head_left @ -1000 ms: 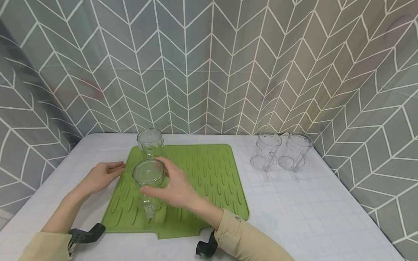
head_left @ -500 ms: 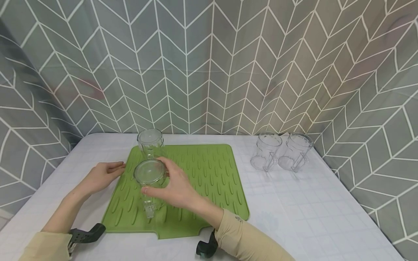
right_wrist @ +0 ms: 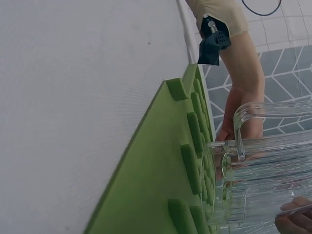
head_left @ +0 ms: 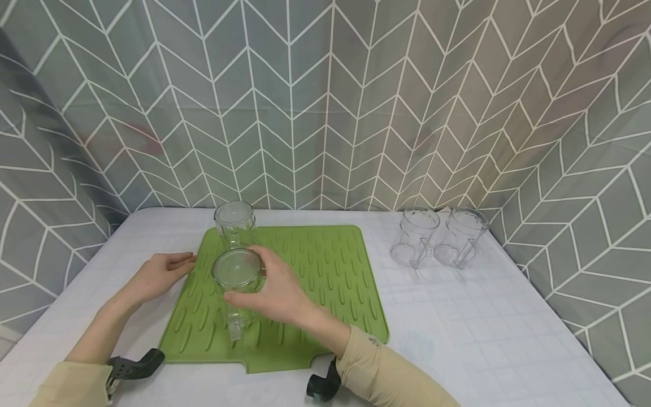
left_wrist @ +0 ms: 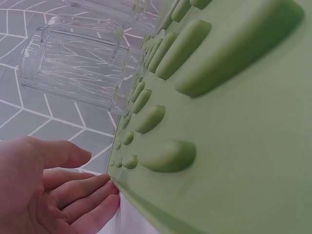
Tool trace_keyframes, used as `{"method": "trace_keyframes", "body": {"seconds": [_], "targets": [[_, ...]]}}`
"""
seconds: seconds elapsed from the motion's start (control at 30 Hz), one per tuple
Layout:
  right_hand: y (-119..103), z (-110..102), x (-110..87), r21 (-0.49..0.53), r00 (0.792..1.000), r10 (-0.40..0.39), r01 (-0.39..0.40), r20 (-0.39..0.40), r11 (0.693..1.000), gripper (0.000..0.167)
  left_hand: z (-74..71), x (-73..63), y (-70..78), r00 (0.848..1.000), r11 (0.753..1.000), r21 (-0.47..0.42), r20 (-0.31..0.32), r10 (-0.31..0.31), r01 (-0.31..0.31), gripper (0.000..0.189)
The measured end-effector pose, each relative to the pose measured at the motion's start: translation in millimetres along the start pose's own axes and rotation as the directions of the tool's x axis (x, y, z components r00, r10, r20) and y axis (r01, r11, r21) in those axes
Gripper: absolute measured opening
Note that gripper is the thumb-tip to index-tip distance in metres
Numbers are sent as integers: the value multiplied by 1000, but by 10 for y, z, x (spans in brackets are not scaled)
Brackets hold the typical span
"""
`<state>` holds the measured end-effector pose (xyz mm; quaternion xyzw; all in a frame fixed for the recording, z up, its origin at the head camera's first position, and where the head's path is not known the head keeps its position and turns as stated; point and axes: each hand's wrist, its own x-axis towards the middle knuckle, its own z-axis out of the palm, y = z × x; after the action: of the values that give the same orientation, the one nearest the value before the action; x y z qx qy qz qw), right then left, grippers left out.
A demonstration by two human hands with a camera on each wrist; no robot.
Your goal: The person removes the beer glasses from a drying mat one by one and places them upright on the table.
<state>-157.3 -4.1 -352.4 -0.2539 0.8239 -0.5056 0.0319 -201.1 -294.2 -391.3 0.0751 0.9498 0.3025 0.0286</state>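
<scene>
In the head view my right hand (head_left: 277, 291) grips a clear glass mug (head_left: 237, 268) over the left part of a green ribbed mat (head_left: 325, 282), thumb and fingers around its sides. The mug's handle (head_left: 234, 328) points toward me. In the right wrist view the lower rim of the mug (right_wrist: 263, 180) meets the mat's ridges. Just behind it a second glass mug (head_left: 234, 223) stands at the mat's back left. My left hand (head_left: 155, 274) lies at the mat's left edge; in the left wrist view the fingers (left_wrist: 87, 190) are fairly straight, their tips touching that edge.
Two more clear mugs (head_left: 414, 237) (head_left: 460, 237) stand side by side at the back right of the white table (head_left: 458, 339). A grey curtain (head_left: 315, 113) with white chevron lines hangs behind and at both sides. Dark wrist cameras (head_left: 134, 364) sit on both forearms.
The right hand and its mug have shifted slightly to the right. The left hand and the other mugs have stayed put.
</scene>
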Motion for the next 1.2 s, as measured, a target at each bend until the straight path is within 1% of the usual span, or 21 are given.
{"method": "trace_keyframes", "body": {"seconds": [0.2, 0.57, 0.87, 1.03, 1.2], "targets": [[-18, -30, -7, -29, 1000, 14, -14, 1, 999, 83, 0, -7, 19, 1000, 1000, -2, 0, 5, -5, 55], [-35, -65, -9, -59, 1000, 27, -27, 0, 998, 81, 0, 3, -6, 1000, 1000, 3, -3, 11, -11, 55], [-69, -98, -23, -74, 999, 53, -53, 4, 996, 80, -4, 4, -14, 1000, 1000, 3, -5, 21, -21, 55], [-75, -119, -20, -81, 998, 66, -65, 11, 995, 82, -6, 4, -18, 1000, 1000, -3, -3, 26, -26, 55], [-101, -146, -29, -91, 996, 89, -86, 21, 992, 84, -4, 5, -17, 1000, 1000, -4, -1, 18, -18, 55]]}}
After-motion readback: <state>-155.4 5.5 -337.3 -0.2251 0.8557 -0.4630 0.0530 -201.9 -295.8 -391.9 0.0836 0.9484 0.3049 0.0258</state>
